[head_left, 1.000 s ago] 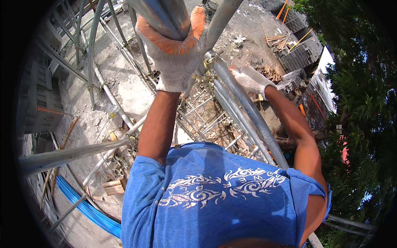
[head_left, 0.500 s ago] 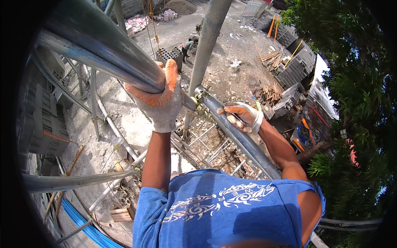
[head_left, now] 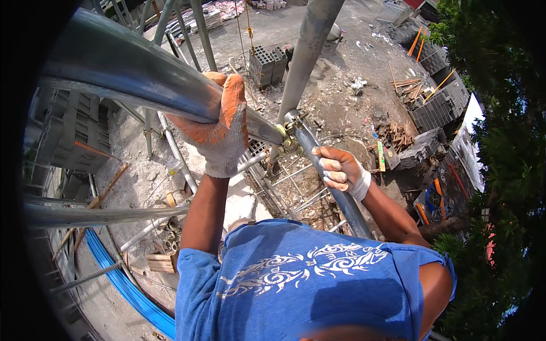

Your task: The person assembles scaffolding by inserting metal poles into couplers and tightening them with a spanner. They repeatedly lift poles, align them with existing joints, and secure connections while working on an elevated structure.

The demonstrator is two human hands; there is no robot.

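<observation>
My left hand (head_left: 219, 128), in a grey glove with orange palm and fingers, is wrapped around a thick silvery scaffold pipe (head_left: 133, 74) from below. This pipe reaches toward a metal coupler (head_left: 286, 135) at an upright pole (head_left: 310, 57). From the coupler a dark grey pipe (head_left: 350, 213) slants down to the right. My right hand (head_left: 343, 171), in a whitish glove with bare-looking thumb and forefinger, is closed in a fist over that dark pipe. What its fingers hold is hidden.
Far below lies rubble ground with grey hollow blocks (head_left: 267, 67), scrap wood (head_left: 398, 135) and stacked blocks (head_left: 435, 111). A yellow-knotted rope (head_left: 248, 28) hangs ahead. More scaffold tubes (head_left: 108, 216) cross at left, above blue pipes (head_left: 125, 290). Tree foliage (head_left: 506, 187) fills the right.
My right hand has gone from loosely holding a dark slim thing beside the pipe to a closed fist over the pipe. My left hand keeps its grip. The view has shifted slightly.
</observation>
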